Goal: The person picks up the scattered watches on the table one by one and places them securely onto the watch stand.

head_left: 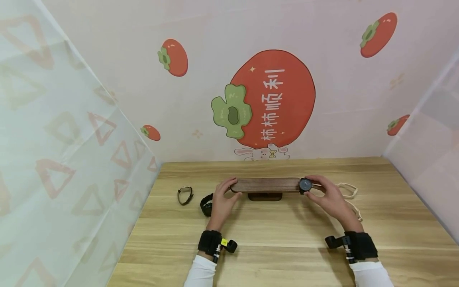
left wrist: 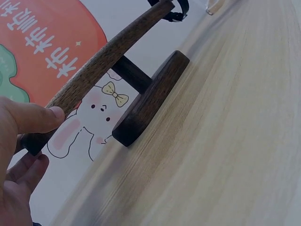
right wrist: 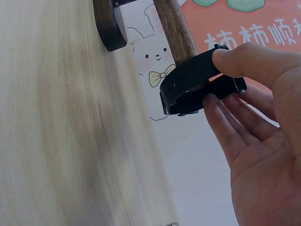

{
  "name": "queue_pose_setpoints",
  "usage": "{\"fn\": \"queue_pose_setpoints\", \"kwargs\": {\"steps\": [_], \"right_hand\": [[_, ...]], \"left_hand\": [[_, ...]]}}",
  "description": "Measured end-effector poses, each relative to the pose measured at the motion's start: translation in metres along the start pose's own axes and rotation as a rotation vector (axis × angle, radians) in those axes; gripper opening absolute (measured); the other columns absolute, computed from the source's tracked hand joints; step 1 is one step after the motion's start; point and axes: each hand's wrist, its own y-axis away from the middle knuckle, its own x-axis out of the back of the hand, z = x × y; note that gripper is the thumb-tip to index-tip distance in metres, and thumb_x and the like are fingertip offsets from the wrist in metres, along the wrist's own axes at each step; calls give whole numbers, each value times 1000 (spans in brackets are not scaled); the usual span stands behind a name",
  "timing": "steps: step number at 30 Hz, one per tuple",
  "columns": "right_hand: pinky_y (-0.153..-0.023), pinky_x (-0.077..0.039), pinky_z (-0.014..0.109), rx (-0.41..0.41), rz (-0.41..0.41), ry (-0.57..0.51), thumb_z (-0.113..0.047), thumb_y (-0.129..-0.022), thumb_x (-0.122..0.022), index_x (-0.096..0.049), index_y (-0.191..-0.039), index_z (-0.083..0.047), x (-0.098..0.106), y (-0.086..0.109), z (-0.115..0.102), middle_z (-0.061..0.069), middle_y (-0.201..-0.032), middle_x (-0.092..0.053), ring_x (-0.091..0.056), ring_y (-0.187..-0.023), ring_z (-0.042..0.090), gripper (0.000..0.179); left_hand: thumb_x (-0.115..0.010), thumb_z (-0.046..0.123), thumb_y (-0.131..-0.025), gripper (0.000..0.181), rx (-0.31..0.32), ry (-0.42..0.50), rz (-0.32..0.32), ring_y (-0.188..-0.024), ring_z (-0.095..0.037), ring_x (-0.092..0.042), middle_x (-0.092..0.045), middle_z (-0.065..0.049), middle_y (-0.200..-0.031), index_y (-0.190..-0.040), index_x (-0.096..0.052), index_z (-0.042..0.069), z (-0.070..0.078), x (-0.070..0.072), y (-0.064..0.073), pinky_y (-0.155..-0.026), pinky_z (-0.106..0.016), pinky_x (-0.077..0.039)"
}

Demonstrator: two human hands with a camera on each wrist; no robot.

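Note:
A dark wooden T-bar watch stand (head_left: pixel 267 185) stands on the table, its bar raised on a short post over an oblong base (left wrist: pixel 153 96). At the bar's left end my left hand (head_left: pixel 222 203) grips it, thumb (left wrist: pixel 55 114) on one side and fingers on the other. My right hand (head_left: pixel 331 197) pinches a black watch (head_left: pixel 305 185) at the right end, thumb on the strap and fingertips at its lower edge. In the right wrist view, the watch's looped strap (right wrist: pixel 193 77) overlaps the bar's tip.
Left of the stand lie a thin-strapped watch (head_left: pixel 185 195) and a black watch (head_left: pixel 206 205), the latter partly behind my left hand. Beyond my right hand are a pale strap (head_left: pixel 349 190) and another pale strap end (head_left: pixel 356 211). A printed wall (head_left: pixel 201 119) borders the table's back edge.

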Motion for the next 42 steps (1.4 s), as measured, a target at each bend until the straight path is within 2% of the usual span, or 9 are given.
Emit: {"fn": "queue_pose_setpoints", "kwargs": {"steps": [6,11,24,26,29,33,39,42], "right_hand": [[-103,-47,1,7,0,-17,4,-91,-81,-61,-142,3,-3,-4,4,26,-138,-62,-51,-119,-14,54],[-103,-48,3,24,-6,-40,5,-91,-81,-61,-142,3,-6,-7,7,26,-138,-63,-50,-119,-18,55],[-100,-51,5,54,-24,-55,7,-90,-81,-61,-140,5,-12,-14,10,27,-136,-64,-51,-120,-16,54],[-99,-54,9,57,-25,-42,6,-90,-81,-62,-140,4,-13,-15,10,25,-135,-64,-51,-119,-15,54],[-98,-61,25,58,-26,-15,4,-90,-82,-62,-140,3,-13,-15,10,23,-134,-66,-52,-118,-14,53],[-96,-64,44,52,-30,27,1,-90,-83,-64,-140,-1,-14,-16,9,20,-134,-68,-54,-118,-10,53],[-95,-64,49,42,-40,60,-2,-91,-84,-64,-141,-4,-15,-16,8,19,-135,-68,-60,-120,4,54],[-94,-64,49,45,-40,67,-2,-91,-84,-64,-142,-5,-16,-17,10,18,-136,-68,-59,-120,2,55]], "left_hand": [[-85,6,-90,51,12,11,-6,-138,-31,-54,-62,-14,-151,-139,-71,15,0,-1,1,-112,-43,-57],[-85,4,-90,52,3,14,-5,-137,-32,-55,-63,-13,-149,-139,-71,13,-1,-1,1,-111,-41,-57],[-84,5,-91,52,-7,23,-12,-138,-31,-54,-62,-13,-150,-140,-70,13,-3,-1,0,-113,-37,-56],[-84,6,-91,52,-15,23,-12,-138,-31,-54,-62,-13,-150,-140,-71,13,-3,-1,0,-113,-37,-56],[-84,6,-90,52,-21,22,-7,-138,-31,-55,-63,-13,-150,-139,-71,15,-4,-1,0,-112,-38,-56],[-85,4,-90,52,-15,22,-4,-138,-31,-55,-63,-14,-150,-139,-71,15,-3,-1,0,-112,-38,-56],[-84,1,-89,53,-10,19,0,-138,-31,-55,-63,-15,-149,-139,-72,15,-3,-1,0,-112,-38,-56],[-85,2,-89,53,-7,22,1,-137,-31,-55,-63,-14,-149,-139,-71,15,-4,-1,0,-112,-38,-57]]}}
